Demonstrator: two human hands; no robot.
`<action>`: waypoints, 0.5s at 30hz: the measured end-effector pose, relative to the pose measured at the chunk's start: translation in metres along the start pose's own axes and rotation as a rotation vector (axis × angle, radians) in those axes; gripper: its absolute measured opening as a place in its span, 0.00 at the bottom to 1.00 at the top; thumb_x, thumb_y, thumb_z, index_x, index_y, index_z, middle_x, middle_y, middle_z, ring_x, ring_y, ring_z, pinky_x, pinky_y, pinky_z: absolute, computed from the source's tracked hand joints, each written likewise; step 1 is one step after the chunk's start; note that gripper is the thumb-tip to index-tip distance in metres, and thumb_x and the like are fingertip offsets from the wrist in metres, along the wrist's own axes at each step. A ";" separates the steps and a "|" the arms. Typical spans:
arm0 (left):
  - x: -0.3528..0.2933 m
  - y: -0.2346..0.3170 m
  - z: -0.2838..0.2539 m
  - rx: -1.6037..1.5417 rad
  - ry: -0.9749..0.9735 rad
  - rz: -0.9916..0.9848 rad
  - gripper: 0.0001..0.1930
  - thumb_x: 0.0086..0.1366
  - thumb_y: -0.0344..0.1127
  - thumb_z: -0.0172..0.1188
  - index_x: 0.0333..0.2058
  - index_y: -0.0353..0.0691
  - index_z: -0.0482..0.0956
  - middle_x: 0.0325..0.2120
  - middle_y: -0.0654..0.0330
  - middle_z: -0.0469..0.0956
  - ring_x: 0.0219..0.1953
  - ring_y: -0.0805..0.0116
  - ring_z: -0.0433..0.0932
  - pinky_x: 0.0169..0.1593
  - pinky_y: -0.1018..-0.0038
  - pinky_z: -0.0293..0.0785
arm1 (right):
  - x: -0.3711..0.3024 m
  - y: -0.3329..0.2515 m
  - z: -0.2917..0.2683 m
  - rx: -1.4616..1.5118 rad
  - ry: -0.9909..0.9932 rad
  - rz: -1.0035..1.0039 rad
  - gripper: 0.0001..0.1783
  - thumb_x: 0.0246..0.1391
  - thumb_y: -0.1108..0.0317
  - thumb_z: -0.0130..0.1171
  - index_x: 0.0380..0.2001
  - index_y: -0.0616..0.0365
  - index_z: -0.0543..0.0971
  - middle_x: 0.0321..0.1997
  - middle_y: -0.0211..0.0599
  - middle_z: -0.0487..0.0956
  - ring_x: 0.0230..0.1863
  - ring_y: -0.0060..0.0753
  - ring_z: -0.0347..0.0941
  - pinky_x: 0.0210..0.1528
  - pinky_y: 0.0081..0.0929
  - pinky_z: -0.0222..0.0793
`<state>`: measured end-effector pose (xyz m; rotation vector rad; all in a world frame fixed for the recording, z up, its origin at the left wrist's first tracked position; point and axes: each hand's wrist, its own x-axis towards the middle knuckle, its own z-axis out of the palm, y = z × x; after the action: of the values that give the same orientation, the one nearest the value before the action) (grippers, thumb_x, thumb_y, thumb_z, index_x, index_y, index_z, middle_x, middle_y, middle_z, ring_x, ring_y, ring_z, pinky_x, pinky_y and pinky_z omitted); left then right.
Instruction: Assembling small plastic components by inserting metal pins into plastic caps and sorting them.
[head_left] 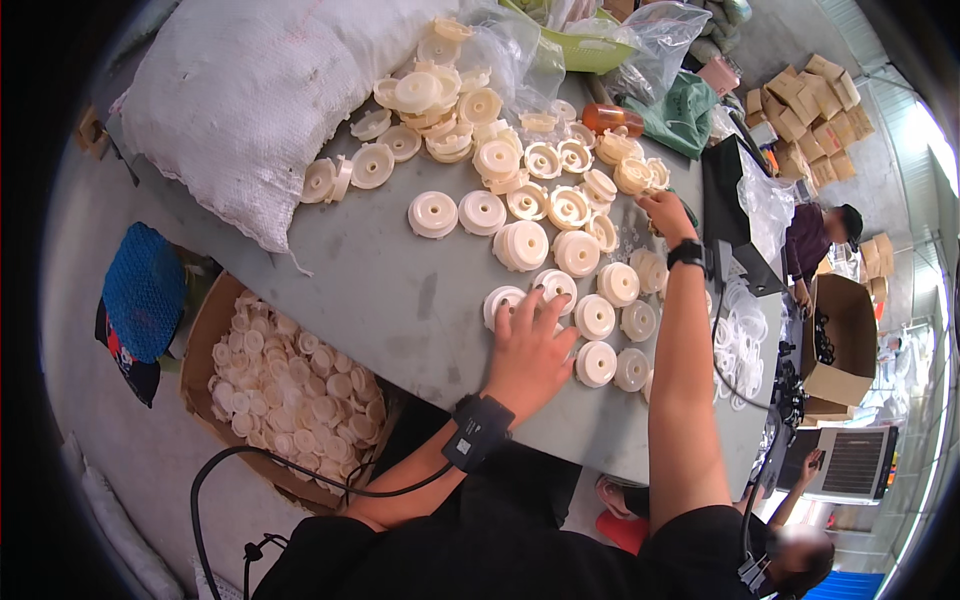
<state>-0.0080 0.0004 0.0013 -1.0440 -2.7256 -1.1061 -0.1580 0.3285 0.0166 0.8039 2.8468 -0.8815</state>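
A grey table (370,290) bears a bulging white sack (250,90); a carton (203,335) stands below the near edge. A green bag (678,115) crowds the space beyond the right hand (668,215), whose grip I cannot tell. The left hand (535,350), fingers spread, touches cream discs (558,284) mid-table.

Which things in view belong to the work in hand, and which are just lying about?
In the work, judging by the hands:
left hand, spread over pale discs
right hand, among cream parts; grip unclear
probably the carton of similar parts

Apparently just lying about:
white sack
green basket
orange bottle
stacked boxes
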 end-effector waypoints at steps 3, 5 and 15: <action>-0.002 -0.001 0.000 0.009 0.020 0.001 0.16 0.49 0.39 0.62 0.40 0.54 0.76 0.54 0.64 0.60 0.60 0.56 0.51 0.57 0.47 0.45 | -0.038 -0.012 -0.011 0.963 -0.157 0.139 0.10 0.51 0.59 0.52 0.26 0.52 0.69 0.17 0.22 0.63 0.14 0.15 0.52 0.15 0.15 0.48; -0.001 0.001 -0.001 0.005 0.020 0.009 0.16 0.49 0.39 0.62 0.40 0.54 0.76 0.54 0.64 0.60 0.60 0.56 0.51 0.57 0.47 0.44 | -0.041 0.002 -0.018 1.265 -0.248 0.134 0.09 0.52 0.60 0.51 0.25 0.52 0.68 0.16 0.22 0.61 0.14 0.15 0.50 0.15 0.14 0.47; -0.001 -0.002 0.001 0.017 0.021 0.004 0.14 0.49 0.39 0.62 0.38 0.53 0.76 0.54 0.64 0.59 0.60 0.56 0.51 0.57 0.47 0.44 | -0.044 -0.070 0.022 0.859 -0.074 -0.091 0.12 0.52 0.61 0.55 0.31 0.60 0.75 0.18 0.29 0.69 0.18 0.18 0.59 0.16 0.14 0.54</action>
<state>-0.0083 -0.0007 -0.0006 -1.0301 -2.7107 -1.0847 -0.1572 0.2473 0.0433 0.6449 2.3844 -2.1390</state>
